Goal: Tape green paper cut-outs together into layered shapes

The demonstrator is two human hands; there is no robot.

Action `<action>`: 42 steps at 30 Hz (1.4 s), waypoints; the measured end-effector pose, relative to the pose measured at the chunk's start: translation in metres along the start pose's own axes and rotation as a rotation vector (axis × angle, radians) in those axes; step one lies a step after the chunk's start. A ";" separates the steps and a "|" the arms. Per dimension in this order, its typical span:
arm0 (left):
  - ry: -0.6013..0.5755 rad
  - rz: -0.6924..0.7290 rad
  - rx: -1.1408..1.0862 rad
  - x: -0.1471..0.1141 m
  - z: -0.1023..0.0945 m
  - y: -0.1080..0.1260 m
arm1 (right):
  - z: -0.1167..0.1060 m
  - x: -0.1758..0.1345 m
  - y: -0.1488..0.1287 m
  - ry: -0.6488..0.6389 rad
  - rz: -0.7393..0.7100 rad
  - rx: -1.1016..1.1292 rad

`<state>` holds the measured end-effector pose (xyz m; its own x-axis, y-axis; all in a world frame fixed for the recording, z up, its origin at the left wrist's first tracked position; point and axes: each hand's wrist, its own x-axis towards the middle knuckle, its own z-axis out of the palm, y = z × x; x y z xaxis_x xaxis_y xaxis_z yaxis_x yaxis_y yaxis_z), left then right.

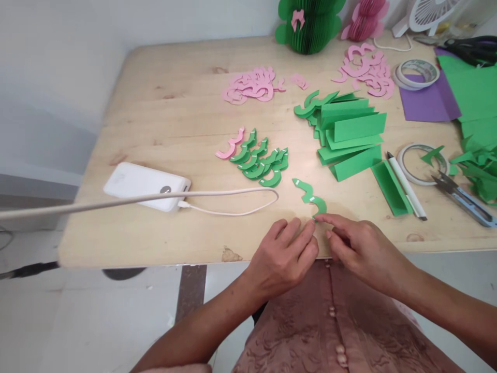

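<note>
A wavy green paper cutout (319,203) with small white strips on it lies on the wooden table near the front edge. My left hand (285,255) is closed, its curled fingers meeting at the cutout's lower tip; the exact grip is partly hidden. From the other side, my right hand (363,249) reaches in with the index finger stretched out, touching that same tip, and its thumb held apart below. Just beyond, several similar green cutouts (252,158) overlap in a row, also bearing white strips, with a pink cutout (234,144) at the left end.
Folded green paper strips (359,127) stand at centre right. Pink cutouts (252,85) are heaped farther back. On the right lie a white pen (406,184), a tape roll (404,166) and small scissors (466,199). A white power bank (145,184) with its cable sits left.
</note>
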<state>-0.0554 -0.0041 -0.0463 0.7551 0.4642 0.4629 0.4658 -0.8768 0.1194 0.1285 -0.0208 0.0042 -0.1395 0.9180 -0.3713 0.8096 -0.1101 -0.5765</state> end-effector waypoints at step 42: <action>-0.077 0.001 -0.024 0.005 -0.002 -0.002 | -0.002 0.001 0.002 0.023 -0.067 -0.106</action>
<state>-0.0535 -0.0005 -0.0425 0.7894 0.4705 0.3944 0.4542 -0.8798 0.1404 0.1313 -0.0193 0.0038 -0.1834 0.9304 -0.3172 0.8548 -0.0084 -0.5189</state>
